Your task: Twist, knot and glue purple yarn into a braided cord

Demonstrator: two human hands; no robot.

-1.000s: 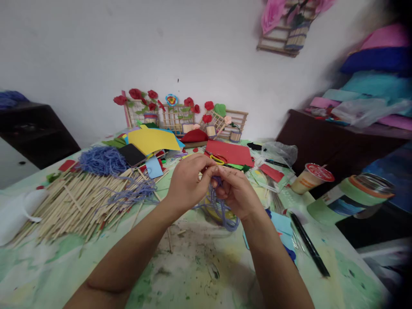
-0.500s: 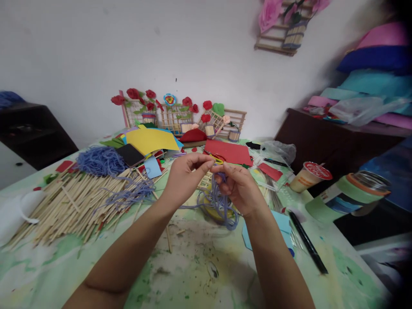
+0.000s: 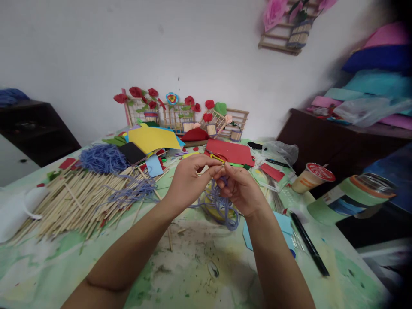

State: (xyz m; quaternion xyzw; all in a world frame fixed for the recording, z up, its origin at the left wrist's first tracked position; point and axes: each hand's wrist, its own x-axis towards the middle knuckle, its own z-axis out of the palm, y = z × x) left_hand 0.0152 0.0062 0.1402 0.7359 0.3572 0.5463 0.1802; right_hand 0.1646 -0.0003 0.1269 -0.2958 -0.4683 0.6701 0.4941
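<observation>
My left hand [image 3: 189, 177] is closed in a pinch, thumb against the fingers. What sits between its tips is too small to make out. Fingertip to fingertip with it, my right hand [image 3: 243, 186] is also closed, with purple yarn [image 3: 227, 212] at its curled fingers. Loops of the yarn hang below the right fingers, over a yellow round thing [image 3: 214, 211] that they partly cover. Just beyond the fingertips are yellow-and-red-handled scissors [image 3: 219, 158], by a red sheet [image 3: 236, 151].
Wooden sticks [image 3: 77, 206] lie heaped at left, beside a purple yarn pile [image 3: 103, 159]. Yellow paper [image 3: 152, 139] is behind. At right stand a lidded cup [image 3: 310, 178] and a green bottle [image 3: 344, 199], near a black pen [image 3: 309, 243]. Stick frames with paper flowers [image 3: 178, 116] lean against the wall.
The view has shifted slightly, so the surroundings sit a little further right. Both hands stay together at the fingertips, with the left fingers slightly nearer the right ones.
</observation>
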